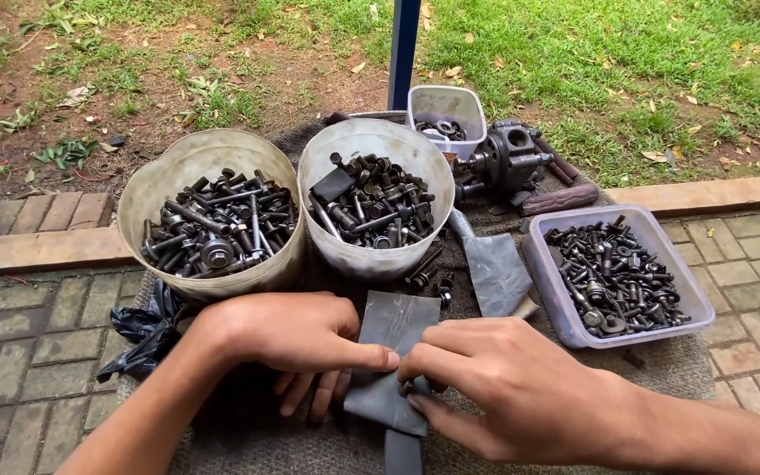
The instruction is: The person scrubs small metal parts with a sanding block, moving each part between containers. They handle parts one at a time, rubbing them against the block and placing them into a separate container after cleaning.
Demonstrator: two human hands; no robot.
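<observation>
Both hands pinch a grey rubber sheet (393, 361) at the mat's (679, 369) near edge: left hand (296, 339) and right hand (494, 378) grips pressed together on it. Pulled crooked, I reckon it slips; elbows could tip the left tub (213, 220).

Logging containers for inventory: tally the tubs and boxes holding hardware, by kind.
Round off-white plastic tubs of bolts: 2
Rectangular clear plastic boxes of hardware: 2
Total: 4
</observation>
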